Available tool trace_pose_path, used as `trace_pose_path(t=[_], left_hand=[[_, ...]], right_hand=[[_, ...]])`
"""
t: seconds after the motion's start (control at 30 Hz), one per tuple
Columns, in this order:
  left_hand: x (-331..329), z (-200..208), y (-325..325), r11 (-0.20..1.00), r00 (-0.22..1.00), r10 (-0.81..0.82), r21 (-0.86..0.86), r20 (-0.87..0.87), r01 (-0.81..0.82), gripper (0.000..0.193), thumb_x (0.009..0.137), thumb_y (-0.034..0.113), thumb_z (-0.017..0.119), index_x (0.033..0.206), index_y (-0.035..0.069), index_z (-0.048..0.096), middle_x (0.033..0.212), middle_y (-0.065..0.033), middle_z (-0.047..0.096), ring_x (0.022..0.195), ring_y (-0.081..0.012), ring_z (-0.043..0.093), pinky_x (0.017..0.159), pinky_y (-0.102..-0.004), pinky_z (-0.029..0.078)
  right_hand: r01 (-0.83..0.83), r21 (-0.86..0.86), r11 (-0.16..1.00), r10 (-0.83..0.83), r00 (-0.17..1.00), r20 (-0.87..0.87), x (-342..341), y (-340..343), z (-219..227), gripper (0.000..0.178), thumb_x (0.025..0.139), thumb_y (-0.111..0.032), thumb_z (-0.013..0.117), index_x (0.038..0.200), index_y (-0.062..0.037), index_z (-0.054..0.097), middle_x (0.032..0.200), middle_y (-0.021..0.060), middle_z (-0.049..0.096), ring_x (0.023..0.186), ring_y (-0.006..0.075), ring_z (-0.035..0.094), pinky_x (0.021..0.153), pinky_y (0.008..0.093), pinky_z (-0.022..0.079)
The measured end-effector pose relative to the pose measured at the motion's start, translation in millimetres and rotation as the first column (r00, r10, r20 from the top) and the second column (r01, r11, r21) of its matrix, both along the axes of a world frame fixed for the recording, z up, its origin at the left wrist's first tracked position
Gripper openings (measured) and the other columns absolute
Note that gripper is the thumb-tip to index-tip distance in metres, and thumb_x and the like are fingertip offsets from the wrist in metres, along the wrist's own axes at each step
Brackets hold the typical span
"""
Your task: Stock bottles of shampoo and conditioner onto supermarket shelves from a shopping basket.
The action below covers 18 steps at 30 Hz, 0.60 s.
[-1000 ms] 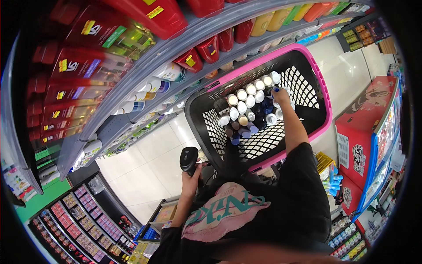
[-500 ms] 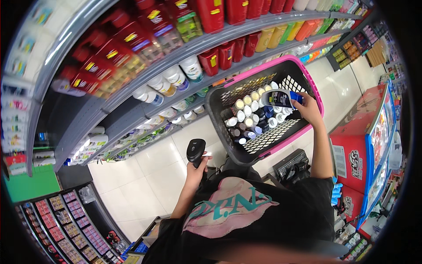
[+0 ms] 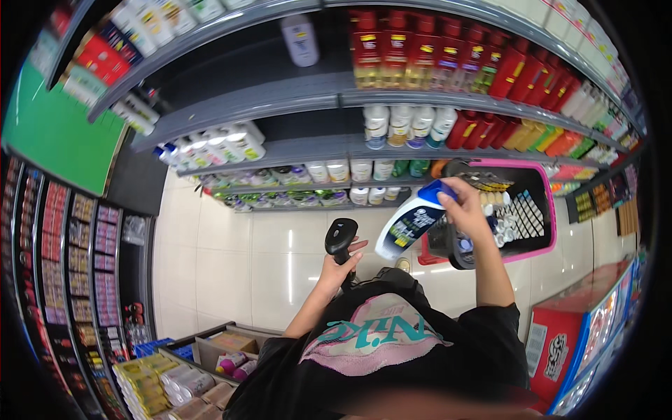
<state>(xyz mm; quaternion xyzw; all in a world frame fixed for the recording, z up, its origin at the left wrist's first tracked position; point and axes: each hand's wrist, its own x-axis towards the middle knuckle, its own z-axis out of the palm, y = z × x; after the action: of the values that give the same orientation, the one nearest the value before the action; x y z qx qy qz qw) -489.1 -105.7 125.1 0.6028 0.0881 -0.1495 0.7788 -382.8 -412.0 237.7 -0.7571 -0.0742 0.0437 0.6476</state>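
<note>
My left hand [image 3: 336, 271] is closed around the grip of a black handheld barcode scanner [image 3: 341, 236], its head pointing away from me. My right hand [image 3: 463, 203] grips a shampoo bottle [image 3: 411, 222] by its blue cap. The white bottle with a dark label hangs tilted, its base toward the lower left, between the scanner and the basket. Just right of it stands a black shopping basket with a pink rim [image 3: 550, 210]. Several bottles [image 3: 500, 222] with pale tops stand inside; my right forearm and the bottle hide part of the basket.
Grey shelves [image 3: 280, 101] run across the far side with red bottles [image 3: 423, 49] and white bottles [image 3: 376, 126]. A red and blue freezer [image 3: 567, 336] stands at the near right. Open boxes [image 3: 227, 346] and stacked cans [image 3: 150, 385] lie near left; a small-goods rack [image 3: 70, 259] stands left.
My right hand has brought the shampoo bottle out of the basket, leftward. The view has turned left, showing more shelving. My left hand still holds the scanner.
</note>
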Motion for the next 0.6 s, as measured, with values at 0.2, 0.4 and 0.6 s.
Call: trace_pose_path(t=[0.2, 0.4, 0.6], left_hand=[[-54, -4, 73, 0.975, 0.978, 0.206, -0.083, -0.027, -0.208, 0.05, 0.089, 0.007, 0.07, 0.135, 0.002, 0.049, 0.096, -0.0059, 0.065, 0.07, -0.0076, 0.051, 0.065, -0.0242, 0.044], [-84, -26, 124, 0.859, 0.865, 0.495, -0.1, -0.085, -0.502, 0.024, 0.086, 0.009, 0.077, 0.103, 0.001, 0.062, 0.075, -0.0014, 0.06, 0.064, -0.01, 0.055, 0.059, -0.0254, 0.044], [-79, -27, 170, 0.809, 0.809, 0.579, -0.057, -0.097, -0.585, 0.034, 0.089, 0.008, 0.072, 0.118, 0.001, 0.056, 0.08, -0.0009, 0.057, 0.067, -0.0101, 0.052, 0.064, -0.027, 0.044]], right_hand=[[-0.249, 0.061, 0.967, 0.251, 0.967, -0.032, 9, 148, -16, 0.03, 0.094, -0.021, 0.068, 0.115, -0.0001, 0.063, 0.086, 0.0027, 0.066, 0.056, 0.004, 0.054, 0.047, 0.0201, 0.045], [-0.355, 0.153, 0.922, 0.37, 0.925, -0.088, 20, 255, -40, 0.033, 0.096, -0.023, 0.067, 0.117, 0.0007, 0.061, 0.082, 0.0027, 0.064, 0.053, 0.0049, 0.053, 0.043, 0.0205, 0.042], [-0.541, 0.159, 0.826, 0.564, 0.798, -0.211, 18, 342, -73, 0.042, 0.09, -0.026, 0.075, 0.12, -0.0021, 0.059, 0.102, 0.0068, 0.068, 0.072, 0.0088, 0.064, 0.056, 0.0227, 0.051]])
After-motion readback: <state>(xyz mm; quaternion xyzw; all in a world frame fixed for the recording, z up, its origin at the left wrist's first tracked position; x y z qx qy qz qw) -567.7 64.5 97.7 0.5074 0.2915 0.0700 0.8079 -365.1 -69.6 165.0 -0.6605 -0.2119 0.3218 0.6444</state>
